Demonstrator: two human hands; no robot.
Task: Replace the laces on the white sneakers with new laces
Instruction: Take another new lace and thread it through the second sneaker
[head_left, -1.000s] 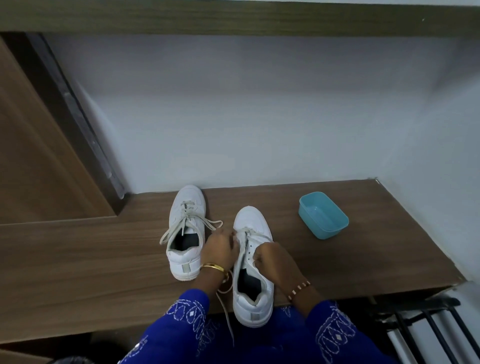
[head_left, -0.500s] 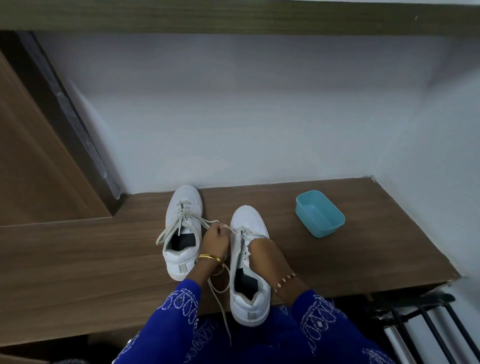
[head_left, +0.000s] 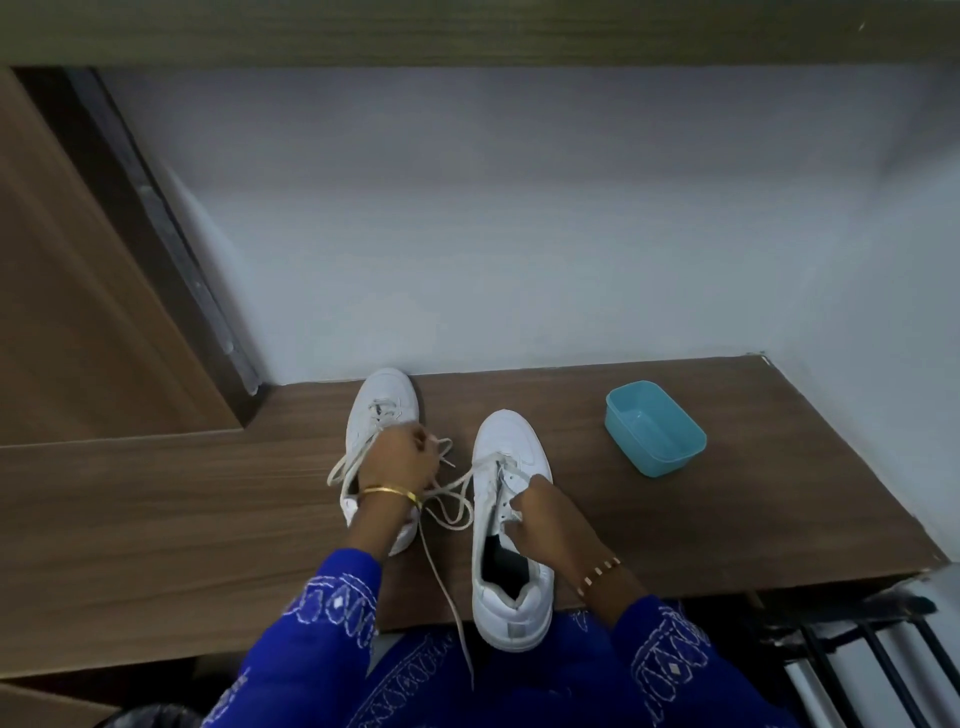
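Observation:
Two white sneakers stand toes-away on a wooden shelf (head_left: 156, 519). The right sneaker (head_left: 511, 525) overhangs the front edge with its heel. Its white lace (head_left: 447, 499) is pulled out to the left in loose loops, one end dangling over the edge. My left hand (head_left: 400, 457) grips that lace, held above the left sneaker (head_left: 382, 410), whose own lace is still threaded. My right hand (head_left: 540, 512) holds the right sneaker at its eyelet side, fingers curled on the upper.
A light blue plastic tub (head_left: 654, 426) sits on the shelf to the right of the sneakers. A white wall stands right behind the shelf. A dark metal rack (head_left: 857, 639) is below at the lower right. A wooden panel rises at the left.
My left hand has moved left and away from the right sneaker, drawing the lace out of its eyelets into longer loops. My right hand stays on the right sneaker.

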